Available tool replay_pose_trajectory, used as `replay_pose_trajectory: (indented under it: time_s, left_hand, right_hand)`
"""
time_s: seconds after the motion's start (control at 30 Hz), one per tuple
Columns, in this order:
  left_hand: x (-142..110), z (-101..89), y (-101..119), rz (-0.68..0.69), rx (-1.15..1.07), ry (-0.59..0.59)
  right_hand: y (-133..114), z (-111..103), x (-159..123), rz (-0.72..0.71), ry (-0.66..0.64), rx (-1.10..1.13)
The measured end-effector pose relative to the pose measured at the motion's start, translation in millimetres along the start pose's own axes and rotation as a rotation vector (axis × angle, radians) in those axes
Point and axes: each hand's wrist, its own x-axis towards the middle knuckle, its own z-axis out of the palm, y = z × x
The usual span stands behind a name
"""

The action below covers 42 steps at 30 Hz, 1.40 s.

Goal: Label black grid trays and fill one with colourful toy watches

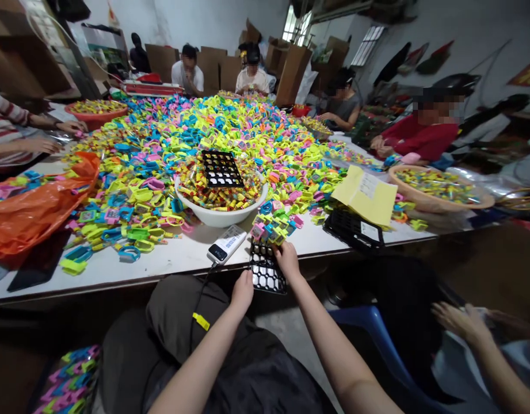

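In front of my lap, a black plastic tray with rows of round pockets tilts at the table edge. My left hand grips its near left side, thumb on the rim. Clustered over the tray's far end are several toy watches in yellow, pink and blue. Closed fingers of my right hand pinch at a yellow one there; the fingertips are partly hidden. Left of the tray lies a white power bank with a cable. Behind stands a white bowl of small wrapped candy-like pieces, another black tray on top.
A big heap of toy watches covers the table. An orange bag lies left. Right are a yellow sheet, black trays and a peach basin. A blue chair and several people surround the table.
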Motion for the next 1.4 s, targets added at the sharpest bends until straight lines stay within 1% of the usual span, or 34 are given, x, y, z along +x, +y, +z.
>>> replay_pose_trajectory:
  time_s: [0.2, 0.4, 0.43, 0.53, 0.57, 0.6, 0.67, 0.7, 0.77, 0.9, 1.07, 1.17, 1.4]
  left_hand:
    - [-2, 2.9, -8, -0.033, -0.009, -0.051]
    - [-2, 2.2, -8, -0.060, 0.003, -0.089]
    - [-1, 1.9, -7, -0.063, 0.008, -0.095]
    - [-2, 1.5, -6, -0.071, 0.024, -0.115]
    - [-2, 1.5, -5, -0.072, 0.030, -0.124]
    - [-2, 1.7, -5, -0.072, 0.037, -0.134]
    - [-4, 2.1, -4, -0.067, 0.055, -0.156]
    - [-4, 2.2, -3, -0.063, 0.065, -0.169]
    - [-6, 2.1, -1, -0.055, 0.087, -0.195]
    - [-7, 1.0, 3, -0.044, 0.125, -0.233]
    - [-7, 1.1, 4, -0.027, 0.163, -0.243]
    - [-7, 1.3, 4, -0.019, 0.185, -0.242]
    - [-9, -0.9, 8, -0.017, 0.211, -0.233]
  right_hand:
    - [1, 0, 2, 0.018, -0.022, 0.004]
    - [-5, -2, -4, 0.026, 0.009, 0.013]
    - [-8, -3, -7, 0.041, 0.041, 0.012]
    - [-20, -8, -22, 0.092, 0.208, 0.009]
    - [-25, -9, -27, 0.100, 0.234, 0.005]
    - [-31, -10, -30, 0.113, 0.223, -0.007]
    - [-41, -10, -33, 0.163, 0.124, -0.053]
    - [-46, -9, -33, 0.204, 0.078, -0.082]
    - [-53, -7, -30, 0.285, 0.038, -0.131]
    - [-61, -2, -23, 0.379, 0.030, -0.181]
    - [-67, 2, -18, 0.477, 0.041, -0.239]
    - [-68, 5, -17, 0.491, 0.047, -0.263]
    - [-63, 12, -16, 0.464, 0.045, -0.304]
